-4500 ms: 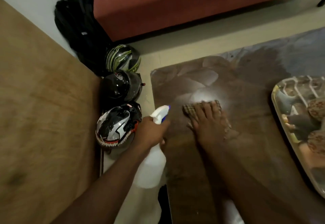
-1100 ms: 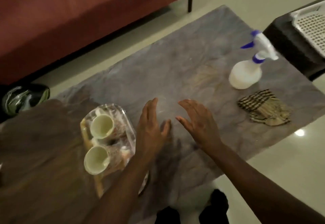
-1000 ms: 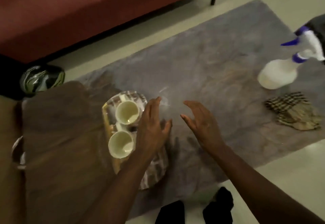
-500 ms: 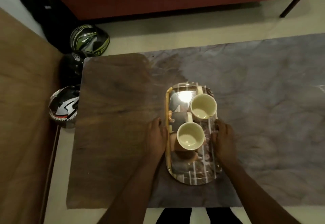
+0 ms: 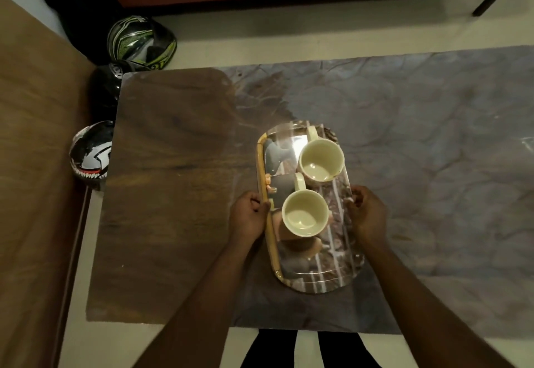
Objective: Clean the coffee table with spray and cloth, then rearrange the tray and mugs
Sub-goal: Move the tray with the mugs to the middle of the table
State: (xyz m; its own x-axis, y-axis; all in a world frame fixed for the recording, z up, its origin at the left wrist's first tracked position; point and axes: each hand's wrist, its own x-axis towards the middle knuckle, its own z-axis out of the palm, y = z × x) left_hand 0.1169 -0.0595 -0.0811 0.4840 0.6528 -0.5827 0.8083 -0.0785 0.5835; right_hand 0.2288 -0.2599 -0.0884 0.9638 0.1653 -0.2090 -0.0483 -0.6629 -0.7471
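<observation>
On the coffee table (image 5: pixel 173 194), both hands (left hand (image 5: pixel 249 217), right hand (image 5: pixel 367 217)) clasp the tray (image 5: pixel 318 278).

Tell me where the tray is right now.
In the head view the tray sits centre on the coffee table, gripped between the left hand and right hand, carrying two mugs.

Coffee table (image 5: pixel 173 194): brown wood-grain on left, grey marbled on right. Oval patterned tray (image 5: pixel 332 269) sits approx. mid-table w/ two cream mugs, near (image 5: pixel 305 213) & far (image 5: pixel 321 160).
</observation>
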